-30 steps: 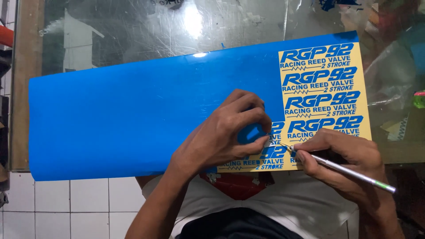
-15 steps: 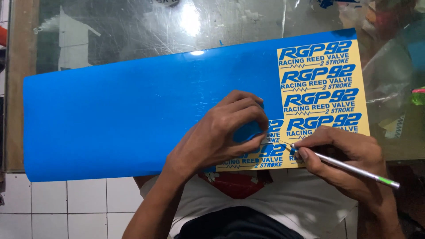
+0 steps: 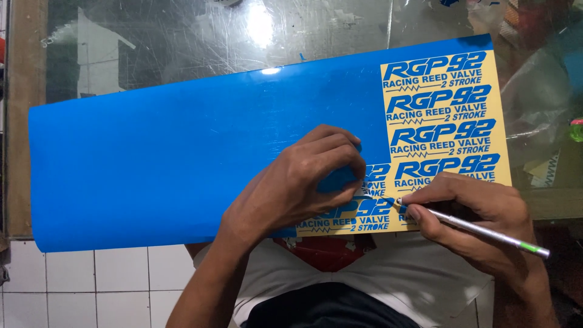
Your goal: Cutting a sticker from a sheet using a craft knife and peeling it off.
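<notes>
Vinyl sheet (image 3: pixel 182 164), blue, lies flat across the glass worktop (image 3: pixel 182 42); its right end is weeded down to the cream backing (image 3: pixel 504 121), with blue lettering left on it. My left hand (image 3: pixel 297 182) is pinching a loosened blue scrap near the sheet's near edge. Right hand (image 3: pixel 480 212) grips a slim silver tool (image 3: pixel 480 229) like a pen, tip at the lettering. My judgement: keep the tip shallow, lift waste slowly, hold neighbouring letters down.

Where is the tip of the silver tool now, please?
In the head view, the silver tool is in the right hand; its tip rests on the blue vinyl sheet, at the cream area's lower edge, just right of the left hand.
</notes>
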